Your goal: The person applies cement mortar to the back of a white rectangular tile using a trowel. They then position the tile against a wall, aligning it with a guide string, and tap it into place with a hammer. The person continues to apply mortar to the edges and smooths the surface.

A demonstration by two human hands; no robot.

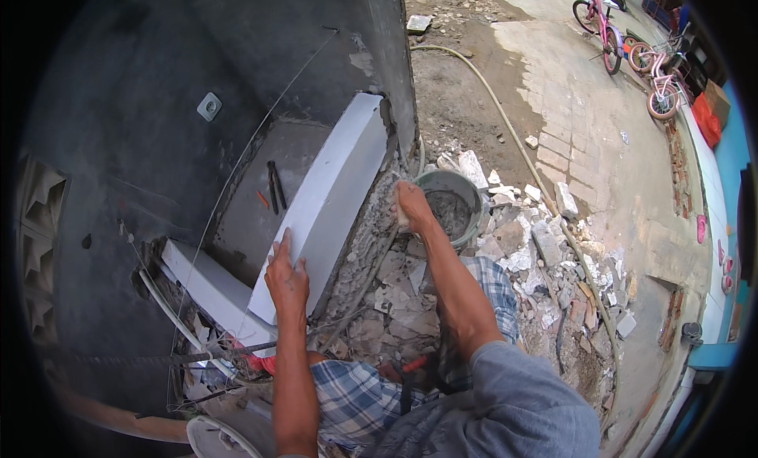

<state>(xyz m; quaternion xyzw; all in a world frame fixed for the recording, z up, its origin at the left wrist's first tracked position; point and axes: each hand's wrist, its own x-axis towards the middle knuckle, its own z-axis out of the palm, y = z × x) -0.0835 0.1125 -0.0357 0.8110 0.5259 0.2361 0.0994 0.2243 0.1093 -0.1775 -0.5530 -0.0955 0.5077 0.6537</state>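
My left hand (286,280) lies on a long white, smooth-faced block (335,166), its fingers apart. The block slants from beside my left forearm up to the dark wall's corner. My right hand (412,205) is closed at the rough grey mortar (367,233) along the block's right side. A pale bit shows under its fingers, but what it grips is mostly hidden. Right beside that hand stands a bucket (454,209) with wet grey mix inside. A pair of dark-handled pliers (275,187) and a small orange item (262,198) lie on the grey surface left of the block.
A second white block (217,288) meets the first at the lower left. Broken rubble (545,245) covers the ground around the bucket. A hose (505,118) runs across it. A thin string (272,106) crosses the dark wall (158,71). Bicycles (608,35) stand far right.
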